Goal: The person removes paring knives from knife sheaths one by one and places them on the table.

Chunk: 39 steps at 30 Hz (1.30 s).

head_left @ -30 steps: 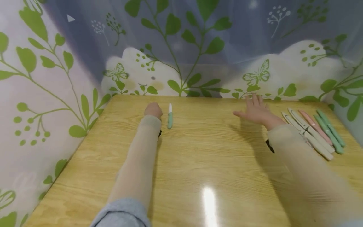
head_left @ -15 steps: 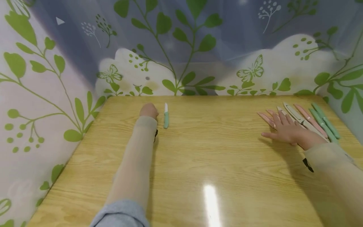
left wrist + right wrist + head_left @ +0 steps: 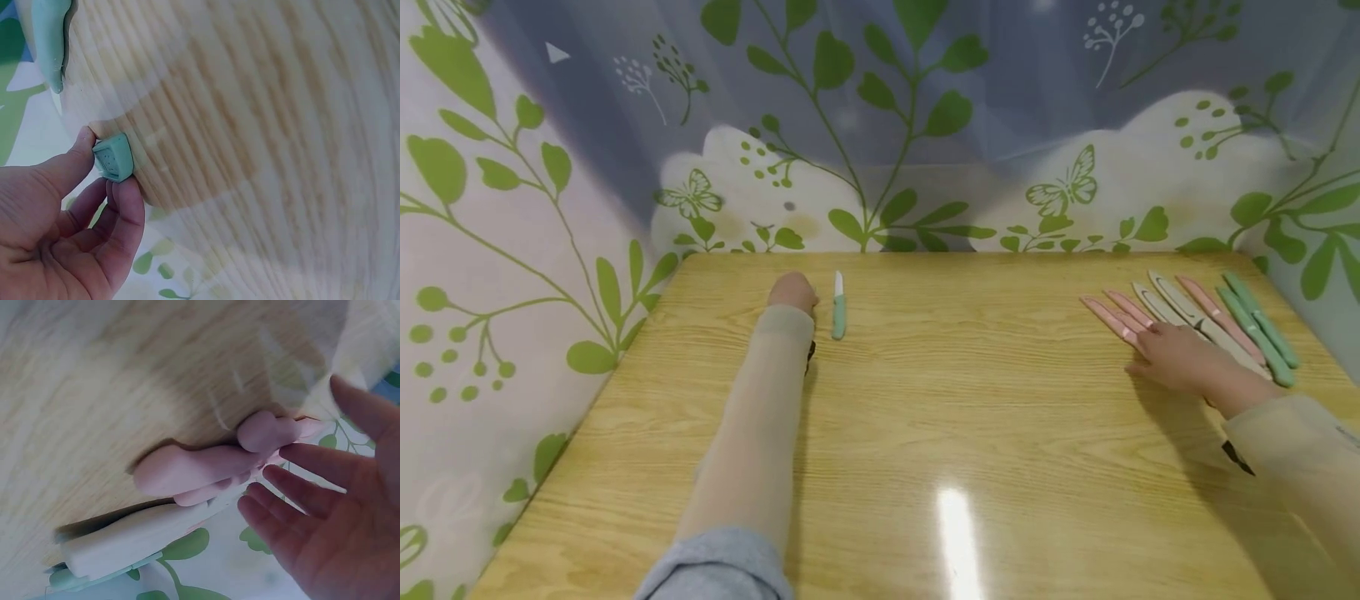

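Left wrist: left hand (image 3: 44, 228) pinches mint-green piece (image 3: 116, 157), end recessed; right hand (image 3: 347, 509) spread.

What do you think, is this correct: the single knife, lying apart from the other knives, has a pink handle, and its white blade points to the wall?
Not quite: in the head view, the single knife has a green handle, not pink. It does lie apart from the other knives, white blade pointing to the wall.
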Motion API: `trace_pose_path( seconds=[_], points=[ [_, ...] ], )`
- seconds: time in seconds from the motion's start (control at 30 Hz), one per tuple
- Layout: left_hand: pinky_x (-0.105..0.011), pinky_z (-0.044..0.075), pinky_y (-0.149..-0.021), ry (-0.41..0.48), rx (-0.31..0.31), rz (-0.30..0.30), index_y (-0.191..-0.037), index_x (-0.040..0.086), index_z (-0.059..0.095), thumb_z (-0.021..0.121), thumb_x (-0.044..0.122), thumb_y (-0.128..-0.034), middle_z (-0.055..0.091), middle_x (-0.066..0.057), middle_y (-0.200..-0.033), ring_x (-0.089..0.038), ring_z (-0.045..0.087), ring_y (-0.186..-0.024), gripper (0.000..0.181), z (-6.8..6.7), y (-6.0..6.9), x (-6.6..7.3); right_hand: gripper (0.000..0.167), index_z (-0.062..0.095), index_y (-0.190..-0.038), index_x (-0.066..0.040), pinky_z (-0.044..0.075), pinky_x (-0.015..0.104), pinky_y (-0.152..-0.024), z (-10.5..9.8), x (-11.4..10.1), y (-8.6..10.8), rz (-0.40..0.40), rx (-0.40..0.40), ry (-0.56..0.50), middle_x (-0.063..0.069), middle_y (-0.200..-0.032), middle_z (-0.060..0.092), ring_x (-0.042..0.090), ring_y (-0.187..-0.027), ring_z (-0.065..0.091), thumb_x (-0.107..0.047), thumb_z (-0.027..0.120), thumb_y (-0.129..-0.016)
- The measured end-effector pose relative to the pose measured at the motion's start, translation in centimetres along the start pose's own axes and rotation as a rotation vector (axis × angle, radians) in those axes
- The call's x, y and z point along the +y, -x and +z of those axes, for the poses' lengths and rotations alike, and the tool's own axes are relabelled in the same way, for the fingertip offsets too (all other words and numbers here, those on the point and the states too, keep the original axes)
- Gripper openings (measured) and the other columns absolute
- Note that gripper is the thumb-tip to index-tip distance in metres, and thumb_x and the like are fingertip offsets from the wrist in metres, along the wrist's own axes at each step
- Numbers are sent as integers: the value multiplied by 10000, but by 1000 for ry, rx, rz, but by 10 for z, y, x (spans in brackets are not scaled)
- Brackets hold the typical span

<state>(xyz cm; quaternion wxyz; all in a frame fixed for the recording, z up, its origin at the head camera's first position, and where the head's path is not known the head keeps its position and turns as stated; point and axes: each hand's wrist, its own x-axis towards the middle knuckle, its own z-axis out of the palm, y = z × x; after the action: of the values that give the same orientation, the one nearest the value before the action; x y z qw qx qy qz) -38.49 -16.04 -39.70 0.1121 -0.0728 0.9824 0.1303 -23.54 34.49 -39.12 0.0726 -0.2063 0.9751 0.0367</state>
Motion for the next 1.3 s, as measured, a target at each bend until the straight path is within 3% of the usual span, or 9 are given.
trace_pose_path(
  seconds=[0.1, 0.2, 0.43, 0.7, 0.87, 1.0, 1.13, 1.23, 1.3],
  points=[
    [-434, 466, -1005, 5, 2, -1, -1174, -58, 640, 627, 238, -958, 629, -210, -1238, -349, 588, -1159, 367, 0, 0, 0, 203, 642, -974, 90, 490, 492, -637, -2, -3, 1, 42, 41, -3, 197, -728, 583, 361, -671, 587, -105, 608, -931],
    [-436, 466, -1004, 3, -9, 1, -1178, -63, 638, 620, 242, -962, 626, -212, -1242, -349, 586, -1161, 374, 0, 0, 0, 178, 655, -981, 100, 468, 421, -562, -7, -8, 1, 111, 47, -59, 161, -667, 561, 295, -594, 570, -39, 550, -945],
    [-437, 479, -988, 12, -8, 0, -1193, -66, 630, 625, 246, -959, 619, -217, -1256, -349, 591, -1158, 391, 1, -1, -1, 320, 600, -758, 13, 396, 340, -526, -11, -11, 1, 196, 4, -210, 94, -623, 551, 201, -531, 507, -129, 477, -1017],
    [-442, 487, -975, 7, 3, -7, -1189, -68, 631, 630, 251, -956, 628, -219, -1234, -350, 601, -1136, 395, 4, -6, -2, 311, 654, -969, 101, 421, 330, -571, -11, -4, -10, 248, -158, -329, 114, -729, 627, 209, -594, 535, -128, 450, -1020],
    [-438, 489, -973, -6, 11, 5, -1174, -78, 633, 629, 263, -956, 632, -226, -1219, -353, 604, -1130, 405, 2, -2, -2, 298, 642, -921, 111, 466, 359, -599, -10, 0, -16, 253, -199, -342, 135, -750, 652, 223, -641, 592, -120, 473, -1002],
    [-403, 534, -866, -29, 9, 34, -962, -62, 685, 584, 323, -976, 688, -186, -968, -281, 652, -869, 399, -5, 5, -6, 288, 552, -961, 147, 448, 349, -582, -8, -2, -19, 226, -157, -377, 257, -777, 615, 254, -605, 586, -111, 438, -1019],
    [-337, 488, -661, -40, 32, 59, -613, 45, 551, 482, 406, -1014, 488, -42, -569, -142, 433, -520, 543, -14, 14, -8, 395, 368, -1186, 256, 438, 350, -576, -12, -6, -21, 254, -134, -422, 425, -974, 531, 301, -637, 583, -114, 357, -1049],
    [-395, 507, -858, -57, 82, 94, -662, -3, 587, 406, 455, -1030, 605, -143, -670, -240, 589, -661, 615, -22, 24, -6, 385, 293, -1222, 240, 415, 360, -541, -18, -10, -21, 295, -135, -509, 358, -899, 532, 255, -555, 493, -99, 338, -1047],
    [-473, 411, -1048, -34, 101, 98, -978, -89, 641, 386, 493, -1024, 645, -273, -1049, -373, 602, -1044, 637, -27, 30, -3, 312, 312, -1178, 199, 391, 352, -521, -21, -15, -21, 286, -117, -542, 263, -827, 529, 205, -518, 416, -77, 347, -1038]
  ],
)
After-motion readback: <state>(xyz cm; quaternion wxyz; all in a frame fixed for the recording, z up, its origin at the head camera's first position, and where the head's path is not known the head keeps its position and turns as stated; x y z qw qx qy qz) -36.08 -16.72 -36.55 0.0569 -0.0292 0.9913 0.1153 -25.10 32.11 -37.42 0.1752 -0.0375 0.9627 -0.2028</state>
